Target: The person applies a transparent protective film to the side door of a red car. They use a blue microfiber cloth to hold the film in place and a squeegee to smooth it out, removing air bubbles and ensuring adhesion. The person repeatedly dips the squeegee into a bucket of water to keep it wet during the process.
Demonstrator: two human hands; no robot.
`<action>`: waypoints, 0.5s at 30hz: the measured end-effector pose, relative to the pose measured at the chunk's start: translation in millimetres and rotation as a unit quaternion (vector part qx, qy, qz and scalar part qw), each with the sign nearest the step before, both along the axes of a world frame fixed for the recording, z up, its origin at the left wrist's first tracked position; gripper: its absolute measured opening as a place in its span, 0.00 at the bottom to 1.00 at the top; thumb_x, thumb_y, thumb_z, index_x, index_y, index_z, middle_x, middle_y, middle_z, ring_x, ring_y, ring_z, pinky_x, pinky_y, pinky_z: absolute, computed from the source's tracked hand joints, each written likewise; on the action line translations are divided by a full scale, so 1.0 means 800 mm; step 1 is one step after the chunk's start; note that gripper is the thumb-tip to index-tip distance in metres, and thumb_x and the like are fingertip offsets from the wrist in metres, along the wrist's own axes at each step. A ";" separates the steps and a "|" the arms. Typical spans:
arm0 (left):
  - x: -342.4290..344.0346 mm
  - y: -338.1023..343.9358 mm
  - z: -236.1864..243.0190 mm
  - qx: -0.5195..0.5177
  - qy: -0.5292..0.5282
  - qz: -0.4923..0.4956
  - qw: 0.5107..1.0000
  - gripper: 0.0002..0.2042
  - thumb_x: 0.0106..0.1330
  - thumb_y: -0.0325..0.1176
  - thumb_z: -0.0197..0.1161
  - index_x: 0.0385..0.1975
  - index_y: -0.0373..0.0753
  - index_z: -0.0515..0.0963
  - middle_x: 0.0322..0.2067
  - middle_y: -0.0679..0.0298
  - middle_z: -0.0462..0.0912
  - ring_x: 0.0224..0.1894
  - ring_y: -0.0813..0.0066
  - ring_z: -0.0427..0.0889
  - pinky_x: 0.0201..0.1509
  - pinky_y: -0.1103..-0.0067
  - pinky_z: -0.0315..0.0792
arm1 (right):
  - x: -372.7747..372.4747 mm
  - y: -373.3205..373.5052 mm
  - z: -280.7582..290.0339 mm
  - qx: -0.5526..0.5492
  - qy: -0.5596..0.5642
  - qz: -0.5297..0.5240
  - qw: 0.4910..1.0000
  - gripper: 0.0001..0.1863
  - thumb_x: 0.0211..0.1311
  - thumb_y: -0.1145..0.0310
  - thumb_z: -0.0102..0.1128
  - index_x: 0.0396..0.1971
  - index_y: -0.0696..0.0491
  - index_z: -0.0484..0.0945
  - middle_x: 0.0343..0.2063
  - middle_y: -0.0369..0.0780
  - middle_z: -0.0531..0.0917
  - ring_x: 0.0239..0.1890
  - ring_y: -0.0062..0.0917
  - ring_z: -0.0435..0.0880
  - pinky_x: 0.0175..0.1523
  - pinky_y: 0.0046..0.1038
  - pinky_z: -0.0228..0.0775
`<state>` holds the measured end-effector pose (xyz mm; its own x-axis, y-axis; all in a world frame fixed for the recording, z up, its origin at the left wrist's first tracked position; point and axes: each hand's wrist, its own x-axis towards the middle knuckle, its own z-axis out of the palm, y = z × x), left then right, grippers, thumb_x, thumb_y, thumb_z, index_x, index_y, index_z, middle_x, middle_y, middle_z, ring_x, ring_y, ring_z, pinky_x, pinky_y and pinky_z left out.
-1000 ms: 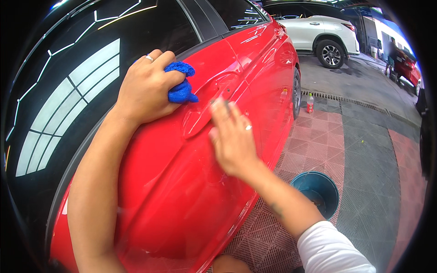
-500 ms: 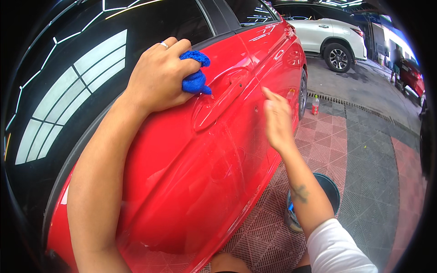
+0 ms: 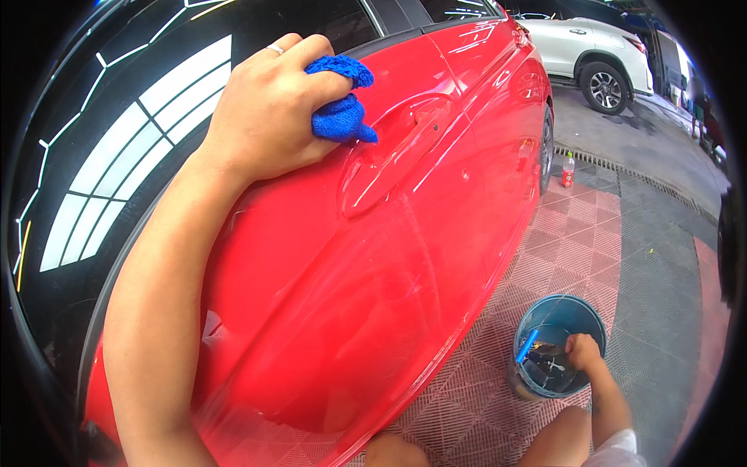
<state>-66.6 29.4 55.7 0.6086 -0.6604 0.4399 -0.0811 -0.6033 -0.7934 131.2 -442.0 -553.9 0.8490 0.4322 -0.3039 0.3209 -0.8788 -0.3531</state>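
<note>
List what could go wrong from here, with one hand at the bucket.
The bucket stands near the person's right knee, so a bump might tip it. The right hand reaching in could knock the blue object inside. Any grit in the blue cloth that the left hand grips might scratch the red door.

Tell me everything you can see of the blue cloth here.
The blue cloth is bright blue with a nubby, soft-looking surface, perhaps microfibre. It is bunched in the left hand, bulging above and below the thumb, with a small pointed end toward the picture's right. It appears to rest against the red car door, near the handle. Whether it is wet, I cannot tell.
</note>
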 end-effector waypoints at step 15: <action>0.007 0.002 -0.003 -0.023 0.006 -0.034 0.999 0.16 0.49 0.42 0.90 0.34 0.47 0.92 0.42 0.63 0.86 0.44 0.60 0.87 0.47 0.65 0.84 | 0.033 -0.018 -0.202 -0.228 0.107 0.024 0.968 0.23 0.69 0.64 0.76 0.60 0.58 0.93 0.61 0.53 0.92 0.64 0.45 0.94 0.63 0.42 0.91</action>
<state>-60.8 31.4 53.4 0.5682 -0.6800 0.4634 -0.1334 -0.6319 -0.7635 157.4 -456.4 -715.4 0.7278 0.2496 -0.6388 0.3278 -0.9447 0.0042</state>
